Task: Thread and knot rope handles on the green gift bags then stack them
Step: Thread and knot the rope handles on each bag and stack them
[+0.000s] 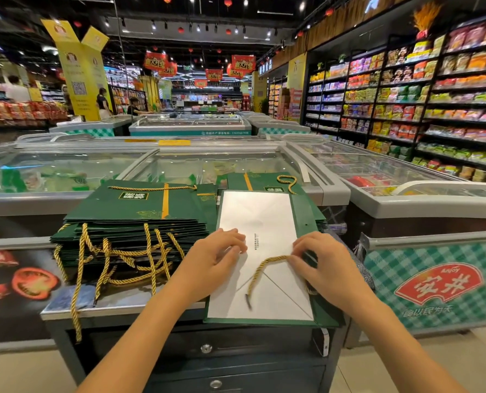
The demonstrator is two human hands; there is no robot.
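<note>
gold rope [255,279] pinched at bag [253,217] edge

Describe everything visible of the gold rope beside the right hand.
The gold rope is a twisted cord with a dark tip at its free near end. It lies in a loose curve on the white panel of the flat green gift bag, its other end pinched by the right hand.
</note>
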